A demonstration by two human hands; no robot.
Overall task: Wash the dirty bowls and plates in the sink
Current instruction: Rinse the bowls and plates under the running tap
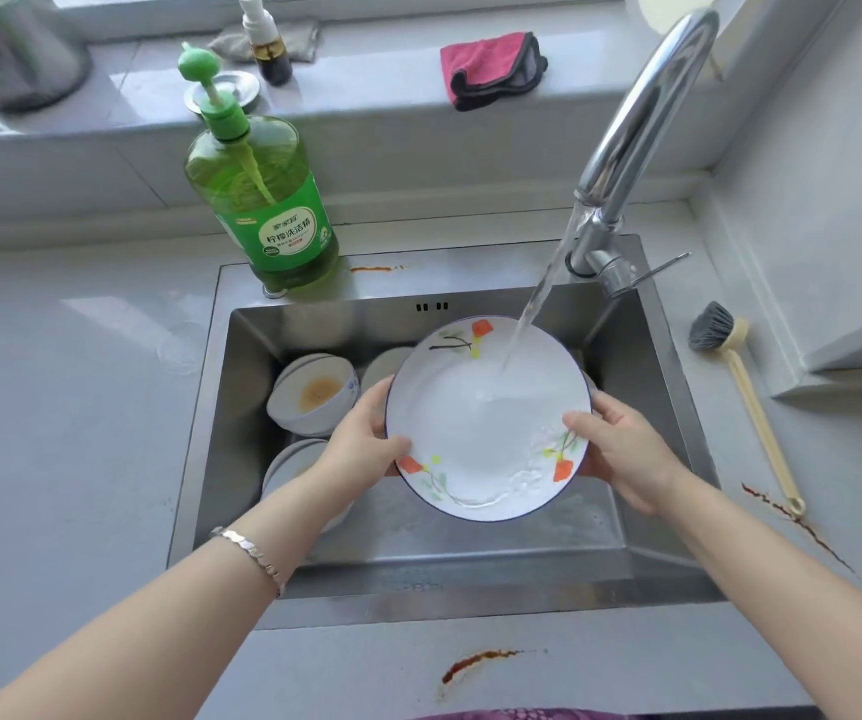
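Note:
A white plate point(475, 433) with orange flowers and a dark rim is held over the steel sink point(652, 459). My left hand point(361, 439) grips its left edge and my right hand point(621, 449) grips its right edge, thumbs on top. Water from the tap point(636, 137) streams onto the plate's upper right part. A stack of white bowls point(314, 394), the top one holding brownish residue, sits at the sink's left. More white dishes point(293, 459) lie under my left forearm, partly hidden, and another point(384, 366) shows behind the plate.
A green dish soap bottle point(267, 200) stands at the sink's back left edge. A dish brush point(740, 392) lies on the counter to the right. A pink cloth point(491, 67), a small spray bottle point(265, 39) and a metal pot point(13, 49) are on the sill. Rust-coloured stains mark the counter.

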